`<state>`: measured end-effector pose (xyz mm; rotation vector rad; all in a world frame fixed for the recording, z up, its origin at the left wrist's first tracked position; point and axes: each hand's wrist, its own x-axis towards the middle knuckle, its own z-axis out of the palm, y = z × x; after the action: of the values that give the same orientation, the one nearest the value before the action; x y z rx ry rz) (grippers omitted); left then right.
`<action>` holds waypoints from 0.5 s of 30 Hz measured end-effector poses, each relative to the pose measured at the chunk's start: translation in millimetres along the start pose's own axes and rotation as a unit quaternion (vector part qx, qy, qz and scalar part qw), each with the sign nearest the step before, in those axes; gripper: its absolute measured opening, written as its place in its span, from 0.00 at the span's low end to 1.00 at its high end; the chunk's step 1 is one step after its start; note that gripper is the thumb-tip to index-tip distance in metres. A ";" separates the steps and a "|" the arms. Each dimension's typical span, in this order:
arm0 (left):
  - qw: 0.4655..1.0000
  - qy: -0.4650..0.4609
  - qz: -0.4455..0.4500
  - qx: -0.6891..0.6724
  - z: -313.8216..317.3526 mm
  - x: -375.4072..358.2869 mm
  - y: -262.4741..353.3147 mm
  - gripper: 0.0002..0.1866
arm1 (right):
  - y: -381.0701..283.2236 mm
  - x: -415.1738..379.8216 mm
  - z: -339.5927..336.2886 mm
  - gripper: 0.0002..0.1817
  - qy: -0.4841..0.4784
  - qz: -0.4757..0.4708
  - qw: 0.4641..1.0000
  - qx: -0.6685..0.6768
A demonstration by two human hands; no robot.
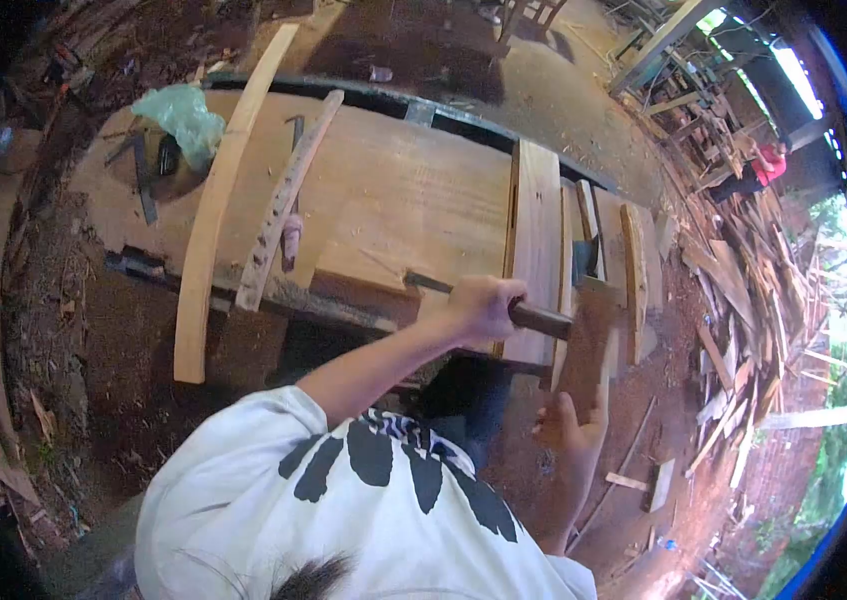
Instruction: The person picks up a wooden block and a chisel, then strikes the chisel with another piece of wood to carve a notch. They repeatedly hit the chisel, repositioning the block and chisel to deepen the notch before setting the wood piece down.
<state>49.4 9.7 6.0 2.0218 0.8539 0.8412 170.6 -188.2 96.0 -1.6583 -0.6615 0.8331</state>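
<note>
My left hand (pixel 483 309) is wrapped round a chisel; its dark handle (pixel 541 320) points right and its metal blade (pixel 428 283) points left. The blade's tip meets a piece of wood (pixel 363 268) at the near edge of the workbench (pixel 413 180). My right hand (pixel 575 425), lower right, grips a brown wooden block-like striker (pixel 588 345), smeared by motion, close beside the butt of the chisel handle. Whether the striker has a separate handle is hidden.
Across the bench lie a long pale board (pixel 228 190), a notched strip (pixel 288 200), and a wide plank (pixel 533 230). A green plastic bag (pixel 183 118) and a metal square (pixel 143 175) rest at left. Scrap wood (pixel 743 310) is piled right, near a person in red (pixel 769 165).
</note>
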 end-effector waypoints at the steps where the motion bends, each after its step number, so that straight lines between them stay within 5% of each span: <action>1: 1.000 0.004 0.016 0.005 -2.1 1.9 -0.4 0.10 | -3.4 -1.1 4.3 0.24 -0.054 0.015 0.997 -0.046; 3: 1.000 0.003 0.006 0.012 -4.9 4.2 1.7 0.10 | -0.8 -0.8 6.1 0.26 -0.048 0.011 0.999 -0.019; 6: 1.000 0.002 -0.002 0.017 -9.3 4.7 4.6 0.11 | 10.4 9.3 4.3 0.25 0.106 -0.100 0.980 0.137; 9: 1.000 0.001 -0.001 0.013 -6.8 4.9 2.3 0.11 | 18.1 10.9 7.4 0.24 0.101 -0.047 0.990 0.089; 10: 1.000 0.002 0.003 0.018 -6.2 5.9 1.9 0.11 | 7.2 7.4 5.8 0.21 -0.041 0.006 0.999 0.004; 15: 0.999 -0.009 -0.020 0.027 -7.0 6.4 1.0 0.12 | -0.5 5.9 8.7 0.19 0.102 -0.057 0.989 0.090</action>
<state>47.7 17.0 12.0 2.0501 0.9128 0.7847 167.1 -178.5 94.2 -1.5040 -0.5183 0.6130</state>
